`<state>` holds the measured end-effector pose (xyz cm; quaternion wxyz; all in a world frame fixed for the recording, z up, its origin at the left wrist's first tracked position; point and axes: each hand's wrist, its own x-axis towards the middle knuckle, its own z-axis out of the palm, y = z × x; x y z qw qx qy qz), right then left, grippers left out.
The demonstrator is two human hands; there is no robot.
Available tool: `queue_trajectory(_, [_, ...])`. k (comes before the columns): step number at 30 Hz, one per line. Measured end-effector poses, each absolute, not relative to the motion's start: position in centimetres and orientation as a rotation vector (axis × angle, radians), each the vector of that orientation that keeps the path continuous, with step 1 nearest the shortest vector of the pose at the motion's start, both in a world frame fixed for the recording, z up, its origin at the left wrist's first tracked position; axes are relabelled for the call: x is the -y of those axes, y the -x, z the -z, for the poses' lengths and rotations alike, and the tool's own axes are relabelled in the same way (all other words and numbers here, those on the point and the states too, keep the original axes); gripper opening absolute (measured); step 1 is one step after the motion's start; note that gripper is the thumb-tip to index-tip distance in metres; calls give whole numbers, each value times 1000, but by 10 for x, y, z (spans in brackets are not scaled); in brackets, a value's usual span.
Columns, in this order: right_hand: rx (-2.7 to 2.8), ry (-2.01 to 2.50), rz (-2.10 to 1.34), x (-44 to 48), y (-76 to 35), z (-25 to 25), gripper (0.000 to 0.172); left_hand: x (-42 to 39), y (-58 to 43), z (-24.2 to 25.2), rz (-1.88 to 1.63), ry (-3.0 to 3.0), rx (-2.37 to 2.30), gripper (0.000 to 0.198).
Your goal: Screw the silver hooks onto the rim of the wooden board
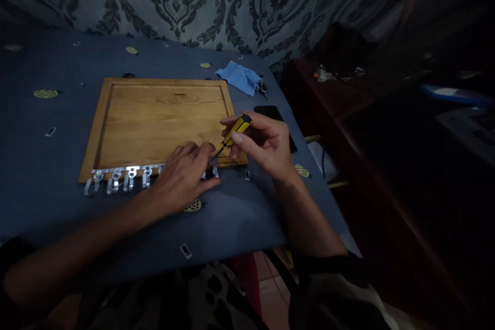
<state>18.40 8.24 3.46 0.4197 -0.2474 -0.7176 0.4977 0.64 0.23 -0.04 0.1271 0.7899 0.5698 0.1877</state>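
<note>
— How many hooks (130,179)?
— Four clear of your left hand (183,175), which covers the hook rail's (116,169) end at the board's (154,118) near edge, grip unclear. Your right hand (266,147) pinches one screwdriver (236,129).

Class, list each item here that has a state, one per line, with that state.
left hand: palm down, holding the hook rail
right hand: shut on the screwdriver
screwdriver: tilted, tip down at the rail
hook rail: lying along the wooden board's near edge
wooden board: flat on the table
blue cloth: crumpled
phone: flat, screen dark
</note>
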Motion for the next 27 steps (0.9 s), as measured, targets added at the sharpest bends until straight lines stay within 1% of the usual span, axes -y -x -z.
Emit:
queue_trajectory(4, [1741, 625, -1224, -83, -181, -33, 31, -2, -5, 2, -589, -2297, -1642, 44])
queue_trajectory(9, [1649, 695, -1289, -80, -178, -31, 40, -2, -5, 2, -554, -2289, -1655, 44])
queue_trajectory(13, [1673, 643, -1304, -81, -180, -33, 35, -2, -6, 2, -559, -2295, -1662, 44])
queue_trajectory(18, [1748, 635, -1293, -82, -182, -34, 36, -2, -6, 1, -549, -2299, -1662, 42])
queue_trajectory(21, [1727, 674, -1220, -82, -180, -31, 37, -2, -5, 1, -539, -2300, -1652, 43])
queue_trajectory(27, [1718, 751, -996, -81, -177, -28, 45, -1, -5, 2, -539, -2304, -1657, 44])
